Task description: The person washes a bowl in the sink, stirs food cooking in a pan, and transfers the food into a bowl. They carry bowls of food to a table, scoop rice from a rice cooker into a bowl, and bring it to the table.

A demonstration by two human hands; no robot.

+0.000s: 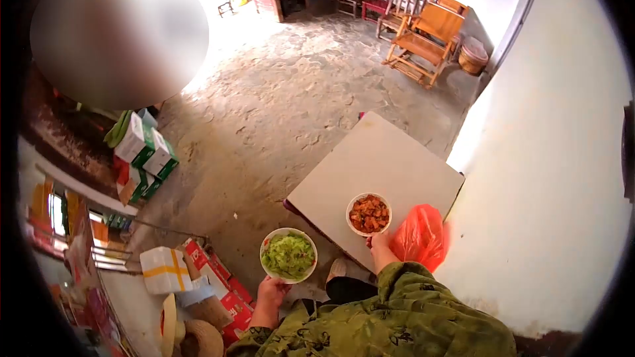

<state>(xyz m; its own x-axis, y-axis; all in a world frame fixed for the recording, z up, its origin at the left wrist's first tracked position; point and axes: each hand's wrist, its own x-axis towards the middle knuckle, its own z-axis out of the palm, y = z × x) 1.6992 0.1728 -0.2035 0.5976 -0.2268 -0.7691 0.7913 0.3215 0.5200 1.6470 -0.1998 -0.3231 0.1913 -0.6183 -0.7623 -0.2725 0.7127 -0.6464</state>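
My left hand (270, 296) grips the near rim of a white bowl of chopped green vegetables (289, 256), held over the floor to the left of the table. My right hand (380, 247) has its fingers at the near edge of a second white bowl, filled with reddish-brown food pieces (369, 214), over the front part of the pale square table (377, 152). Whether that bowl touches the tabletop cannot be told. A red plastic bag (419, 238) is just right of my right hand, by the table's near right edge.
The white wall (542, 158) runs along the right. Stacked boxes (145, 152), a white taped box (165, 270), red cartons (215, 284) and straw hats (202, 338) lie left. Wooden chairs (426, 39) and a basket (473, 56) stand at the back.
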